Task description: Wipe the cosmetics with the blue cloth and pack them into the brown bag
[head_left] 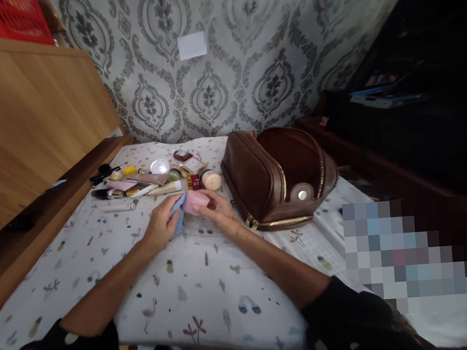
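Observation:
In front of me my right hand (pixel 219 212) grips a small, rounded pink container (pixel 196 202) by its right side; its exact kind is not clear. My left hand (pixel 163 223) is closed on a blue cloth (pixel 178 227), which presses against the container's left side. Just beyond my hands lies a spread of cosmetics, among them a cream tube (pixel 165 188), a makeup brush (pixel 107 194), a dark red jar (pixel 194 182) and a beige-topped jar (pixel 211 180). To the right of my hands stands a brown leather cosmetic bag (pixel 253 181), its top unzipped and gaping.
A white patterned sheet (pixel 194 295) covers the surface under everything. A wooden cabinet (pixel 41 114) borders the left side, with a red basket (pixel 10 20) on top. Patterned wallpaper (pixel 162 73) rises behind. On the right, part of the view is blurred into blocks.

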The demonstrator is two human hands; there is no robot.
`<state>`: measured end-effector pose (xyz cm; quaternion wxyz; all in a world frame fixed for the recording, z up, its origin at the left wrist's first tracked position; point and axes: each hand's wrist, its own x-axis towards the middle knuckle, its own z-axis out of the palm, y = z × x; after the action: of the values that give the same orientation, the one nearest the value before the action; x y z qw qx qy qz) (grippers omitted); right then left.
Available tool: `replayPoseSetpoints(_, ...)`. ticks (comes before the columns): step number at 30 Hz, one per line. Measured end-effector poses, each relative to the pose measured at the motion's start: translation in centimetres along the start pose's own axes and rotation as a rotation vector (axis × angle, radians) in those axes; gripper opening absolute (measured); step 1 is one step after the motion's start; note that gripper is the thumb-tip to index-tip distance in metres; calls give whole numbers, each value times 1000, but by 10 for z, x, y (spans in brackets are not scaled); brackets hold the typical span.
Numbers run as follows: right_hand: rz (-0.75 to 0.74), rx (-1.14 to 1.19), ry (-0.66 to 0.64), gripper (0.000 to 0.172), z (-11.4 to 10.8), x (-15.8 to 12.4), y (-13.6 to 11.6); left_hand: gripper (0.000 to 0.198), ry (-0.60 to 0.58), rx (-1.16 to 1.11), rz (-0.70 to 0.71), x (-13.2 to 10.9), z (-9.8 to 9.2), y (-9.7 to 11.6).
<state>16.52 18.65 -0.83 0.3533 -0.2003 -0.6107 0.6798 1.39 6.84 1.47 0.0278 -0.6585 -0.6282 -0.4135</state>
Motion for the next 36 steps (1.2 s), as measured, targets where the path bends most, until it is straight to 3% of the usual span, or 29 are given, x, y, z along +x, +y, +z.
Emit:
replayPoseSetpoints(10, 36, 95, -6, 57, 1, -3, -7, 39, -89, -326, -258, 1, 4, -2)
replayPoseSetpoints(16, 47, 203, -80, 47, 3, -5, -9, 45, -129, -513, -393, -1, 5, -4)
replayPoseSetpoints(22, 89, 224, -133, 62, 5, -10, -16, 51, -162, -691, -533, 0, 6, -5)
replayPoseSetpoints(26, 107, 277, -121, 61, 6, -9, -15, 55, -154, -784, -600, 3, 6, 0)
replayPoseSetpoints(36, -129, -187, 35, 60, 5, -8, -10, 59, -214, -961, -699, 5, 6, 6)
